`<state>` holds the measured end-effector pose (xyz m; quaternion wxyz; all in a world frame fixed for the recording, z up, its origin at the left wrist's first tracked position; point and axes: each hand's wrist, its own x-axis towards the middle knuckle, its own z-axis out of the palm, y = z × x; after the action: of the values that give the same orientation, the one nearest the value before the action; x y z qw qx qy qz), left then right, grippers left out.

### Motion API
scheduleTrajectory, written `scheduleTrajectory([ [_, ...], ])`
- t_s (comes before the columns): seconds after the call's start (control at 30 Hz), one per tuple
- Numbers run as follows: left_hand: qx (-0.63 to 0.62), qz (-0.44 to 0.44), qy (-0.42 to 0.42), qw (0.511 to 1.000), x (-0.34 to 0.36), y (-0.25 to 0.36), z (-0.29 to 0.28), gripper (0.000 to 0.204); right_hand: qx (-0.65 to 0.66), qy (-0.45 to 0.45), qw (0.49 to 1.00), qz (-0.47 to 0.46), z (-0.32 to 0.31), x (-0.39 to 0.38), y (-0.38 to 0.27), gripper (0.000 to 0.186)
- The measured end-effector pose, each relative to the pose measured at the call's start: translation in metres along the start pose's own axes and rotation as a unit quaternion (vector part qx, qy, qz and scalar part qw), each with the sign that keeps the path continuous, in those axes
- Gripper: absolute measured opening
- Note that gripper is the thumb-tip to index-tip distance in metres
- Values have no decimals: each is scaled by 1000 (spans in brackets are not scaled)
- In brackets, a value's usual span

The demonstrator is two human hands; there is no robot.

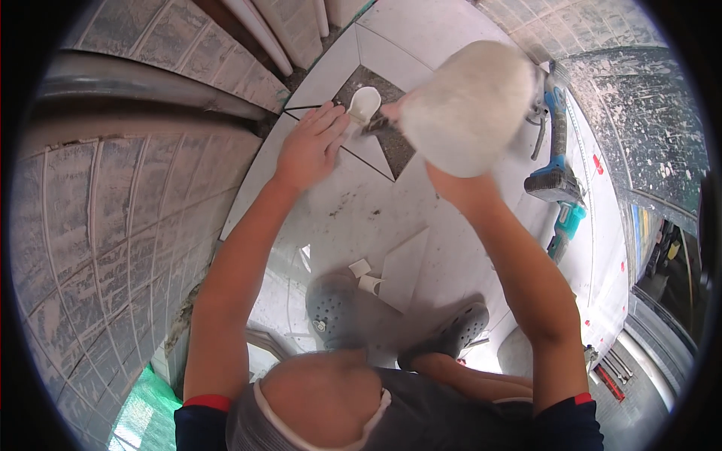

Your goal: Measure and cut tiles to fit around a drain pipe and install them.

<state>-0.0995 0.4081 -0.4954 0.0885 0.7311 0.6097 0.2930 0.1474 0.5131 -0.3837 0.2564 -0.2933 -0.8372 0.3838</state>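
The left hand [308, 152] lies flat on the tile [357, 192], perhaps for support, beside the white pipe piece [366, 103] at the floor gap [401, 150]; behind a pale blurred shape [474, 109], I can't tell the right hand's [396, 110] grip.

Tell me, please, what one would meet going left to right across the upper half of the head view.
Long grey round pipe, bare left hand, white round-mouthed fitting, large pale rounded object (blurred), blue-and-grey handheld tool.

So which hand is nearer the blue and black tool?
Right. The right hand, partly hidden, is left of the blue tool; the left hand is much farther left.
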Motion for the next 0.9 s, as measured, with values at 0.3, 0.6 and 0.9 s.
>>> scheduleTrajectory([
  [0.3, 6, -5, 7, 1000, -1, 3, 0, 34, 136, 3, 991, 19, 2, 2, -8, 53],
  [0.6, 30, 13, -8, 999, 4, 11, -2, 42, 81, 12, 997, 14, -2, -10, 18, 50],
  [0.9, -4, -7, -21, 1000, -42, 67, 14, 56, 139, 83, 987, 0, -25, 24, -49, 12],
])
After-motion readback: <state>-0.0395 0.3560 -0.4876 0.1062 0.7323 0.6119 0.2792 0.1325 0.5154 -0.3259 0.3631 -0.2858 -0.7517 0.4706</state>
